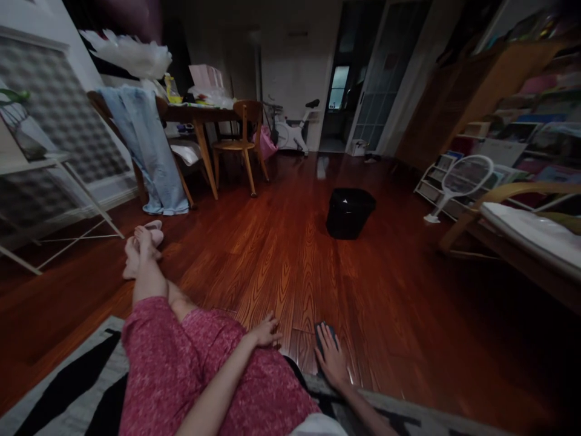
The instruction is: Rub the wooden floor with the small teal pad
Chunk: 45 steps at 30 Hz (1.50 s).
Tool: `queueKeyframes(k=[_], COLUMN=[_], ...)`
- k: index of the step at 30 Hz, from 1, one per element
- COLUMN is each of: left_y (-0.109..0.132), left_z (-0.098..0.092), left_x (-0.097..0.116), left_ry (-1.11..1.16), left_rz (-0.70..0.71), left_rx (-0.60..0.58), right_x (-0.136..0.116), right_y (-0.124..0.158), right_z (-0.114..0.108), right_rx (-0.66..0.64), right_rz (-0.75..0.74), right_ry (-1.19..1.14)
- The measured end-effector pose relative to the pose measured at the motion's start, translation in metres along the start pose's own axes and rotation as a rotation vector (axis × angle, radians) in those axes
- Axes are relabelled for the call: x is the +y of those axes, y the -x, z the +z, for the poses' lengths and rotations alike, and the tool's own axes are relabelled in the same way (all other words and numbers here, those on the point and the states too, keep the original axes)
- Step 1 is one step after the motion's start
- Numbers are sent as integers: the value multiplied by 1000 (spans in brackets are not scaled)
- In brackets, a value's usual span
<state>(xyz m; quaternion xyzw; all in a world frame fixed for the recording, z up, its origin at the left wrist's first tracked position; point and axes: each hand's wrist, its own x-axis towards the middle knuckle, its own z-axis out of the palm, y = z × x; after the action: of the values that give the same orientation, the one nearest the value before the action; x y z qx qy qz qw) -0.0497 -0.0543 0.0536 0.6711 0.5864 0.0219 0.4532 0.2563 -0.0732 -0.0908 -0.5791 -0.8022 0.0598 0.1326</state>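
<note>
My left hand (266, 331) rests over the thigh of the pink-red shorts (218, 345), its fingers loosely apart and slightly curled, with nothing visible in them. On the right, my right hand (332, 358) lies palm down, fingers stretched out, over a dark flat object (319, 336) on the wooden floor. Most of that object is covered by the hand; it looks like a phone, but I cannot tell for sure. My bare legs stretch to the left, feet crossed beside pale pink slippers (155, 232).
A black bin (348, 212) stands on the wooden floor (281, 242) ahead. Left are a chair draped with jeans (157, 145), a table (200, 113) and a wooden chair (247, 145). Right are a white racket-shaped swatter (467, 175) and a wooden-armed seat (535, 230). A patterned rug (59, 375) lies beneath me.
</note>
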Motion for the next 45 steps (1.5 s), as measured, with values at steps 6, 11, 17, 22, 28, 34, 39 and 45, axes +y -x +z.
queueKeyframes(k=[6,11,17,22,28,34,39,45], left_y=[0,-2,-5,-5,-7,-7,-9,-11], left_z=[-1,-2,0,1,3,2,3,5], left_x=[-1,-5,-7,-5,-8,-8,-10,-10], left_ry=[-50,-56,-37,-50,-26,-62,-81,-51], left_rz=[-18,-20,-13,-32,-14,-19,1,-5], left_rx=[-24,-9,4,-16,-29,-7,18,15], right_x=[25,27,7,-3,-2,-14,-29,-36], right_y=[-36,-117,-108,-23,-15,-115,-120,-23], right_z=[-15,-16,-7,2,-10,-27,-16,2], right_rx=[48,118,110,38,16,-1,15,-34], right_rz=[174,434,377,54,55,368,346,10], right_ry=[17,-2,-11,9,16,36,16,2])
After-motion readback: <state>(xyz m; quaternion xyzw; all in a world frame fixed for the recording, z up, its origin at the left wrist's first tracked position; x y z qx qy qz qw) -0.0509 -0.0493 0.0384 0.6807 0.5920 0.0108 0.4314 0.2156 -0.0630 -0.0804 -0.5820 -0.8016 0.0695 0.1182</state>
